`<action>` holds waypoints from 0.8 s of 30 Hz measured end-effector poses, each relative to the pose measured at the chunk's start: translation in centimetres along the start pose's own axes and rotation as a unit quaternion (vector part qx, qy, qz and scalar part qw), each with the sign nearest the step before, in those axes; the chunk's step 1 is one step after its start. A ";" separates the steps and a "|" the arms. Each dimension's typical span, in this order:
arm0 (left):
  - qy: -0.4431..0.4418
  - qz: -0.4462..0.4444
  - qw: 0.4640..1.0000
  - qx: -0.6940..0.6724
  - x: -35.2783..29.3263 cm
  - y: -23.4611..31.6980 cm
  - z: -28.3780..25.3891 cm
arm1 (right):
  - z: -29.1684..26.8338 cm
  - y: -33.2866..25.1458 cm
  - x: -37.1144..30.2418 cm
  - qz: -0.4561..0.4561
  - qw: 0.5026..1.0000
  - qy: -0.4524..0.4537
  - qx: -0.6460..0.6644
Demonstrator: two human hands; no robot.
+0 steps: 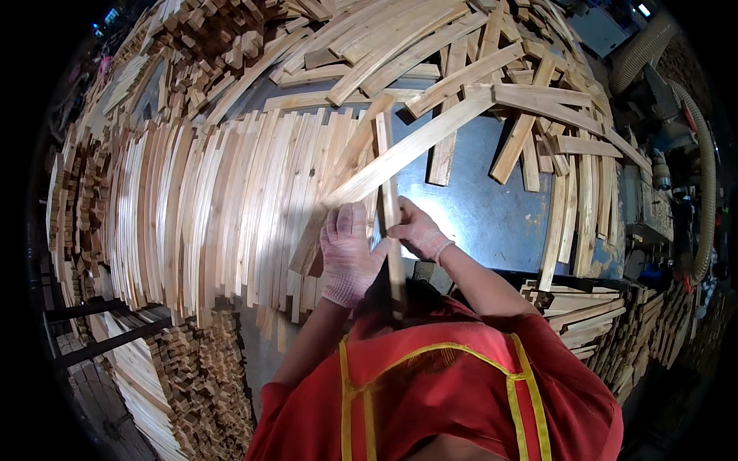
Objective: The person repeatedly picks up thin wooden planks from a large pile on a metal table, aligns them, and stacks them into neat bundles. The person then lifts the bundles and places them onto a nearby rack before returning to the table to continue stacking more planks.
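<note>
A narrow wooden strip [386,169] stands upright in the picture in front of me, its lower end close to my body. My right hand [419,230], in a pale knit glove, is closed around it with the thumb and fingers. My left hand [348,253], gloved too, lies with its fingers stretched out and its thumb close to the strip. Its fingertips are by the near end of a long pale board [415,146] that slants up to the right. A darker board [311,242] lies partly under and beside that hand.
To the left, many strips [207,215] lie side by side in a row. Loose boards [407,46] lie in a heap across the far side of the blue metal table [492,223]. Stacked wood [204,376] stands below left; a ribbed hose [703,184] hangs by machinery at right.
</note>
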State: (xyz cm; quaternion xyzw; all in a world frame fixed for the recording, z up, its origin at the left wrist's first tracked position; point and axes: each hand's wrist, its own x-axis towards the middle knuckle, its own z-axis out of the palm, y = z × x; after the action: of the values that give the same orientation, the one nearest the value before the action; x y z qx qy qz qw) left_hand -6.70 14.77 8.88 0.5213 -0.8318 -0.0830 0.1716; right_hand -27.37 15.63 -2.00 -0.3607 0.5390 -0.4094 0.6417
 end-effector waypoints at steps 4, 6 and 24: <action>-0.015 -0.003 0.998 0.067 3.6 -1.7 3.9 | -1.8 -7.3 2.1 0.053 0.923 -0.084 -0.373; -0.001 0.022 0.994 0.109 5.6 -3.2 5.0 | -4.1 -7.3 1.8 -0.038 0.953 0.181 -0.242; -0.129 -0.211 0.840 -0.483 2.6 1.9 -4.2 | -19.1 -15.7 2.2 -0.131 0.976 0.146 0.094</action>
State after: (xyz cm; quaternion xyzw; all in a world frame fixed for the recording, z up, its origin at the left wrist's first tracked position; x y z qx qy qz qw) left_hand -7.76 13.44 13.90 0.5200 -0.5706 -0.5749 0.2712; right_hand -48.22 6.91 8.29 -0.3023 0.5340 -0.5874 0.5277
